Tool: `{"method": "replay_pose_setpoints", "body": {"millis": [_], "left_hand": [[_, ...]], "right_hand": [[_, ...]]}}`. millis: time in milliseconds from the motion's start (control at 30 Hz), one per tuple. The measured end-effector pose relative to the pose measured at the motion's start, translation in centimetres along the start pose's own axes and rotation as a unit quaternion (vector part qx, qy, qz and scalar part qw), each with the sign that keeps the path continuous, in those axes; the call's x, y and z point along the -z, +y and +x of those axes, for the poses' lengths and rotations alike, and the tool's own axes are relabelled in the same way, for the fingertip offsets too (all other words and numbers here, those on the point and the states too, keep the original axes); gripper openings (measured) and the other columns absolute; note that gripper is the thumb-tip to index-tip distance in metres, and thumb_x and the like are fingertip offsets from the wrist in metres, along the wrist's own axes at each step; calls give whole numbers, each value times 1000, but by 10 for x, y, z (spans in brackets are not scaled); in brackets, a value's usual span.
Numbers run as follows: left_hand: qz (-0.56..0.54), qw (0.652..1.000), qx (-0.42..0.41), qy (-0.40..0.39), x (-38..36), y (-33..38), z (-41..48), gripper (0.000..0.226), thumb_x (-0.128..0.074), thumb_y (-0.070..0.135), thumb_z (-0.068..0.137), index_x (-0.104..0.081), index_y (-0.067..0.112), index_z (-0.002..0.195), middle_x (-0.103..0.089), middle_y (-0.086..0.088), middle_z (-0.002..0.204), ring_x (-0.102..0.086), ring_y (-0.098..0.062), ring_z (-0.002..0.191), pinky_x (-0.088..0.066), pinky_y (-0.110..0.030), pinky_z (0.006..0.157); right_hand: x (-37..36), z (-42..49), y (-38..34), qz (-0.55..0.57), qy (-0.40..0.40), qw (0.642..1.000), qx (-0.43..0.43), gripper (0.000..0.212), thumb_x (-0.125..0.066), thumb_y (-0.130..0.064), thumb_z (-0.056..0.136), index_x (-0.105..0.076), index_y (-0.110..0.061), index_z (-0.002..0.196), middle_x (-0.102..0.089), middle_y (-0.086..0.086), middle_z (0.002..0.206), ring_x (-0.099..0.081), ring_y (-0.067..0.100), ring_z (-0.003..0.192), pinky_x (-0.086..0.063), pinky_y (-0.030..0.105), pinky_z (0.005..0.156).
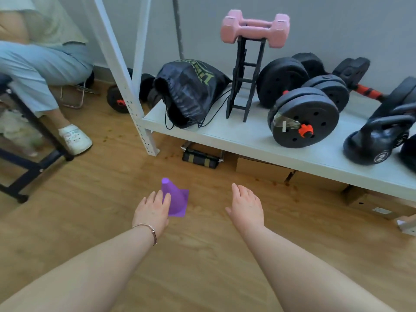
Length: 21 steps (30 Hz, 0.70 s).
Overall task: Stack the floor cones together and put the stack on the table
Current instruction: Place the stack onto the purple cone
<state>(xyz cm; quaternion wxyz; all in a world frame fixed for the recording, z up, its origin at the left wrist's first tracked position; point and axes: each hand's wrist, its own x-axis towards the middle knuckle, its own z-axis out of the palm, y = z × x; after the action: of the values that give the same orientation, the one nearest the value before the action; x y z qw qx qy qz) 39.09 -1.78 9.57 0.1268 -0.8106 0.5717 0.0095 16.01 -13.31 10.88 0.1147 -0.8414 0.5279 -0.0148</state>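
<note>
Purple cone (pixel 174 199) sits lower centre on the wood floor (pixel 202 255); our left hand (pixel 153 211) is open against it, right hand (pixel 246 206) open, empty

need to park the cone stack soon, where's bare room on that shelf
Bare strip along the shelf front edge, between the bag and the plate dumbbell, in front of the black rack. From the dumbbell to the kettlebell and beyond it is crowded.

One purple cone (pixel 175 200), two pink dumbbells (pixel 255 28), one kettlebell (pixel 374 143)
</note>
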Motion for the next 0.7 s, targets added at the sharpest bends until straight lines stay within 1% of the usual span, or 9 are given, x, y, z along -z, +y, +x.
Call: {"method": "replay_pose_setpoints", "body": {"millis": [67,100,200,333,400,433,533,633,700], "left_hand": [[-13,1000,22,-12,-22,-17,10,75,-80,35,66,-48,15,130,-54,-10,131,-52,-29,123,-47,-40,97],[-18,999,27,-20,-32,-24,17,72,-81,34,64,-50,14,127,-56,-9,128,-54,-28,121,-48,-40,95],[-26,999,24,-24,-57,-43,43,61,-78,33,67,-51,13,117,-55,-9,127,-52,-28,122,-46,-37,96],[-56,997,32,-46,-83,-61,76,51,-77,30,69,-53,14,110,-57,-10,121,-54,-29,118,-47,-39,93],[-74,995,26,-55,-92,-65,91,48,-74,31,73,-51,16,112,-57,-10,116,-57,-29,111,-48,-39,89],[-83,995,20,-58,-96,-67,98,50,-72,32,76,-49,16,117,-55,-9,116,-57,-29,110,-48,-39,87],[-114,991,4,-74,-108,-71,116,56,-66,31,83,-40,19,130,-53,-8,120,-57,-29,111,-48,-39,86],[-127,988,3,-88,-119,-71,129,48,-55,18,88,-39,19,133,-54,-9,124,-57,-31,113,-48,-40,87],[-136,986,9,-95,-127,-70,135,45,-47,10,90,-39,17,134,-54,-11,126,-56,-33,114,-48,-41,87]], "right_hand": [[-14,13,-19,-9,-14,1000,5,77,-60,-39,94,-19,-15,155,-36,5,154,-29,25,145,-28,38,117],[-22,21,-29,-10,-18,1000,8,77,-60,-38,94,-20,-15,155,-36,5,154,-30,25,145,-28,38,117],[-46,46,-56,-6,-32,999,14,76,-62,-35,92,-21,-15,154,-38,4,153,-30,25,144,-29,38,116],[-76,82,-93,4,-62,998,20,77,-65,-35,91,-24,-14,152,-40,4,151,-36,26,140,-33,38,112],[-91,100,-110,22,-84,996,20,77,-66,-36,90,-26,-14,152,-41,5,149,-41,27,135,-38,38,107],[-98,109,-118,29,-97,995,21,76,-67,-36,90,-27,-14,151,-42,6,148,-44,28,133,-39,38,104],[-116,130,-136,29,-145,989,10,70,-69,-36,88,-34,-14,145,-48,8,139,-48,30,126,-43,41,97],[-132,141,-144,28,-196,980,-8,56,-69,-36,88,-44,-12,132,-52,11,129,-52,33,121,-46,42,93],[-140,145,-147,46,-223,974,-18,56,-68,-33,88,-43,-12,134,-53,12,128,-54,34,121,-48,42,94]]}}
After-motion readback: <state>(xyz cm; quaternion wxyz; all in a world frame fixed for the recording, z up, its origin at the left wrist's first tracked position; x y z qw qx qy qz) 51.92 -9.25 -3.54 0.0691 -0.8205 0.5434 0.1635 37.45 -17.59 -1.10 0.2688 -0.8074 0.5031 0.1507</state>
